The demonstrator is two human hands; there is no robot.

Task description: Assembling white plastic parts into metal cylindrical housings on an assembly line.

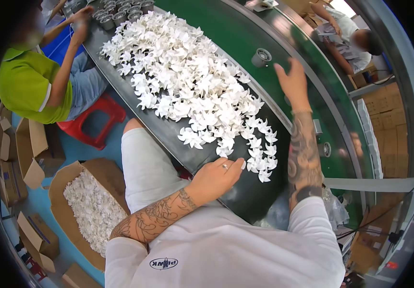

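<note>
A broad heap of small white pinwheel-shaped plastic pieces [183, 67] covers the dark tabletop [168, 137] before me. Against the heap's near end, my left hand [216, 178] rests with its fingers curled together; what they hold, if anything, is hidden. A short row of the white pieces [263, 163] lies just right of its fingertips. Over the green conveyor belt, my right hand [294, 86] reaches out with thumb and fingers apart, slightly blurred, and holds nothing. Just beyond its fingers a grey round cup-like part [261, 57] sits on the belt.
Several grey cup-like parts [119, 18] crowd the table's far end. Another round part [326, 149] is on the belt near my right forearm. At left, a co-worker sits on a red stool [94, 120]; another person works across the belt. An open carton [63, 192] holds more white pieces.
</note>
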